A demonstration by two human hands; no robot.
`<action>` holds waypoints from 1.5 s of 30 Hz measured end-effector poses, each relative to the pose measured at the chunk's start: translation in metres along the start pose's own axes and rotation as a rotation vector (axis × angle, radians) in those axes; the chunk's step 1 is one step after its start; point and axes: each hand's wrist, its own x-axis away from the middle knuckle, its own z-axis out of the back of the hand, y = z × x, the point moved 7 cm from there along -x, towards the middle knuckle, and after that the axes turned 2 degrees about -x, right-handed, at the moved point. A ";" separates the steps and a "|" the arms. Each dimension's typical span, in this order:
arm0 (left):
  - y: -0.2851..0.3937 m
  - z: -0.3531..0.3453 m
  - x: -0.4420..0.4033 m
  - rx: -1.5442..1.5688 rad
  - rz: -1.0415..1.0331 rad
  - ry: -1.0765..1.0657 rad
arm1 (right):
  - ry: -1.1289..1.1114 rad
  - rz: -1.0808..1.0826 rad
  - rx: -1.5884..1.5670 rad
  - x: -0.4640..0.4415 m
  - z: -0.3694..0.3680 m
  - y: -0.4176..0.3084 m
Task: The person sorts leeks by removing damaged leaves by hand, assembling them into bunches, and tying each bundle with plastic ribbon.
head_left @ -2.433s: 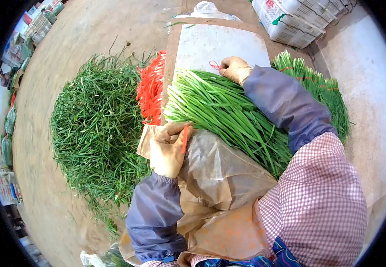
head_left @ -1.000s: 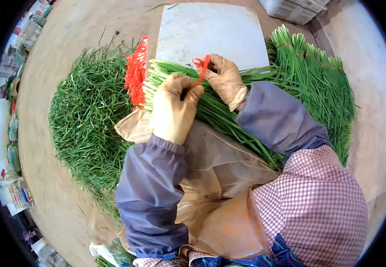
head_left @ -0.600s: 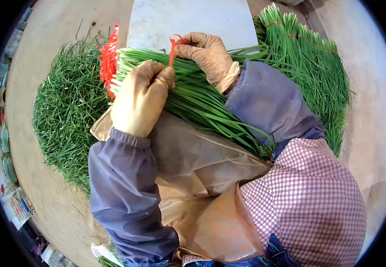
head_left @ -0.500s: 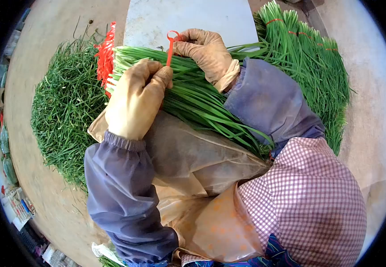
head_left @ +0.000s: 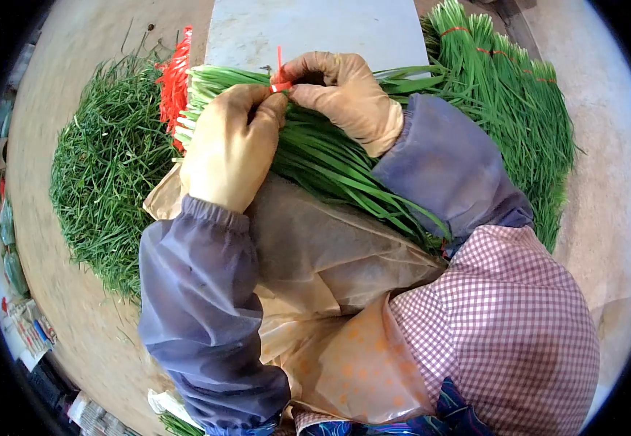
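Observation:
A bunch of garlic chives (head_left: 337,156) lies across my lap, its pale cut ends to the left. Around its upper part runs a red tie (head_left: 280,86), with one end sticking up. My left hand (head_left: 232,142), in a pale glove, pinches the tie from the left, thumb and forefinger closed. My right hand (head_left: 348,94), in a stained glove, pinches the same tie from the right. Both hands meet on top of the bunch. The tie's underside is hidden beneath the leaves.
A heap of loose green leaves (head_left: 108,174) lies on the floor at left. Red tie strips (head_left: 175,87) hang beside the bunch. Behind stands a white board (head_left: 315,33). Several tied chive bunches (head_left: 515,109) are stacked at right. A brownish plastic apron (head_left: 330,247) covers my lap.
The red tie's raised loop has been drawn down tight against the chives. My right hand has lowered towards my left, and one tie end now points upward.

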 end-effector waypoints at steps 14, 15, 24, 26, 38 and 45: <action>-0.007 0.019 0.000 0.191 -0.045 0.195 | -0.117 0.580 0.686 -0.020 -0.015 -0.062; -0.011 0.016 0.000 0.251 0.053 0.017 | -0.119 0.614 0.705 -0.024 -0.016 -0.063; 0.020 0.020 0.012 -0.527 -0.569 -0.075 | -0.200 0.103 0.490 -0.067 -0.003 -0.047; 0.014 0.020 0.014 -0.601 -0.608 -0.035 | -0.185 0.072 0.398 -0.068 -0.002 -0.054; 0.007 0.011 -0.014 -0.835 -0.397 0.334 | -0.255 -0.029 0.100 -0.024 -0.063 -0.098; -0.029 0.004 -0.049 -0.894 -0.123 0.301 | -0.005 -0.454 -0.328 0.096 -0.039 0.015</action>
